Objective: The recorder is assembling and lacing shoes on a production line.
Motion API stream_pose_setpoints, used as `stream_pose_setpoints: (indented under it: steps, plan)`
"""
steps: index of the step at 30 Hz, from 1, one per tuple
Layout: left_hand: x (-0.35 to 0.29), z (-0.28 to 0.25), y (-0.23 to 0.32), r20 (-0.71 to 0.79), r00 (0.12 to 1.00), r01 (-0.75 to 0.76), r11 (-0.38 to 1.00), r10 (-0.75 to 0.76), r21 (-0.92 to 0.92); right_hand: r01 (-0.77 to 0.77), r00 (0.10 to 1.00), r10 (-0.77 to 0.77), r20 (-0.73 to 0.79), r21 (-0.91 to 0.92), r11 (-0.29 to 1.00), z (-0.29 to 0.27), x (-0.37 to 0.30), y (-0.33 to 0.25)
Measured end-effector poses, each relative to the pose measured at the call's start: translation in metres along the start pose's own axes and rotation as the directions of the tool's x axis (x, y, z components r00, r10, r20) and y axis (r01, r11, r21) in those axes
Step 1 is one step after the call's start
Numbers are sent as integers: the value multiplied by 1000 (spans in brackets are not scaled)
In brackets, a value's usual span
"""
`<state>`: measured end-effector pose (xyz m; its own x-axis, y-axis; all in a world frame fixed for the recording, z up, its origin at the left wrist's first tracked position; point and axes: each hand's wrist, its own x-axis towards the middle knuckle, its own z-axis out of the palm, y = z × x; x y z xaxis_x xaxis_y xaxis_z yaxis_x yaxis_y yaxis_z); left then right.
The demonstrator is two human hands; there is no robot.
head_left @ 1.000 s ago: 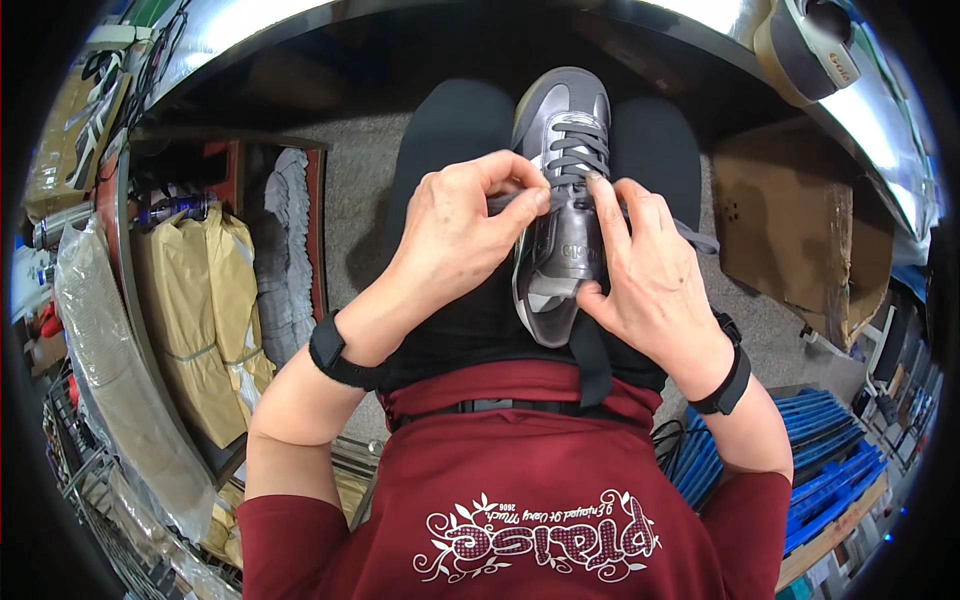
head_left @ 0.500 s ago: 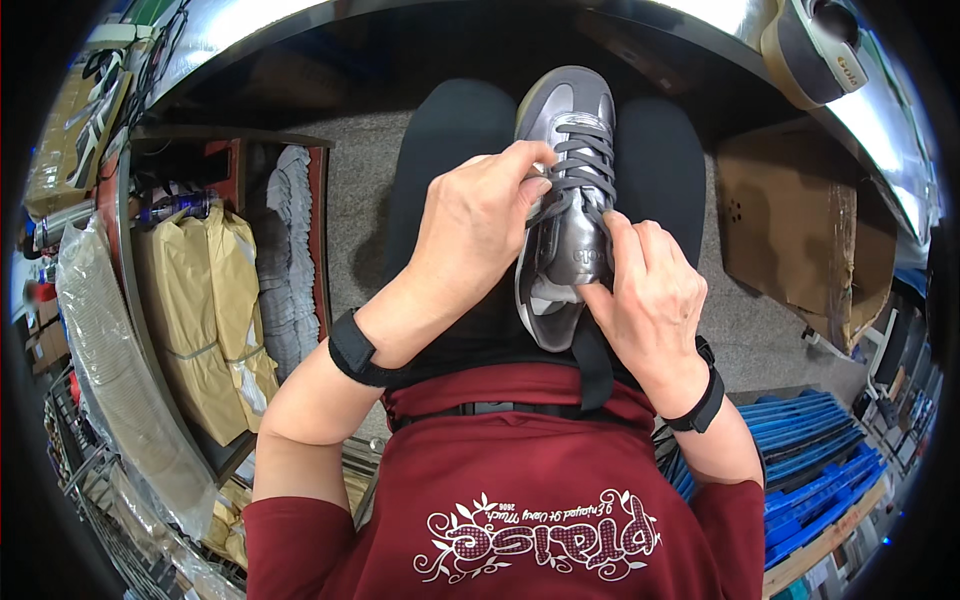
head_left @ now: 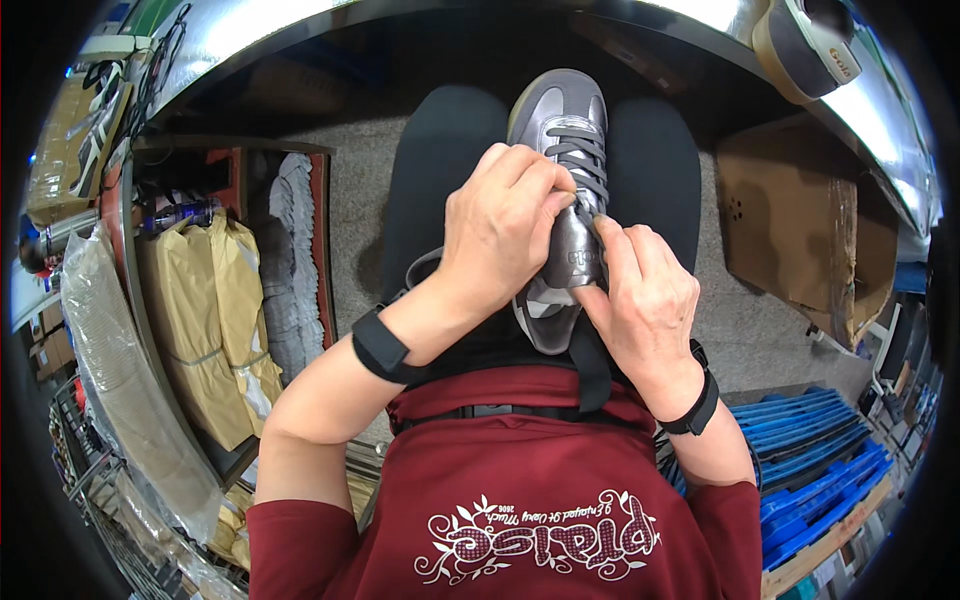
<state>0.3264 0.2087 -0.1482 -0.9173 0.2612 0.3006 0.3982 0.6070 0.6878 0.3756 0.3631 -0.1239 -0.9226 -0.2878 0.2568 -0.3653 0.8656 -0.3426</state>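
A grey and silver sneaker [head_left: 556,110] rests between my thighs, toe pointing away from me. Dark grey laces [head_left: 578,150] cross its front in several rows. Over the upper part of the lacing, my left hand [head_left: 505,220] is closed, thumb and forefinger pinching a shoelace by the tongue. A loose stretch of lace loops out to the left behind that wrist. My right hand [head_left: 648,300] grips the shoe's right side, with the thumb at the end of the shiny tongue [head_left: 575,262] and the fingers along the eyelet edge. My hands hide part of the collar and upper eyelets.
Ahead curves a metal-topped table [head_left: 680,18], with another shoe [head_left: 800,50] at its right end. To the left, a shelf unit holds brown paper bundles [head_left: 195,320] and grey material. A cardboard box [head_left: 785,215] and blue pallets [head_left: 810,470] stand at right.
My left hand has moved slightly right and up over the lacing, covering more of the tongue. A lace loop now shows left of that wrist. My right hand keeps its grip.
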Motion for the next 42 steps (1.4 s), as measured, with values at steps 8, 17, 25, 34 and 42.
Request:
stream_pose_setpoints:
  steps: [8,17,25,34,42]
  plan:
    - [-14,-2,4,-32,999,-38,993,42,115,0,1000,0,-7,28,1000,0,-1,2]
    - [-3,-3,-2,28,994,-112,982,108,153,19,1000,-19,-23,13,1000,4,-1,1]
    - [10,-9,2,117,965,-251,957,236,142,-25,1000,25,7,62,998,3,0,-2]
    - [-13,-23,31,337,929,-217,963,152,162,-139,989,134,57,101,985,-5,-4,4]
    - [-25,-6,11,119,963,-255,957,240,135,-280,953,174,247,503,818,-38,23,22]
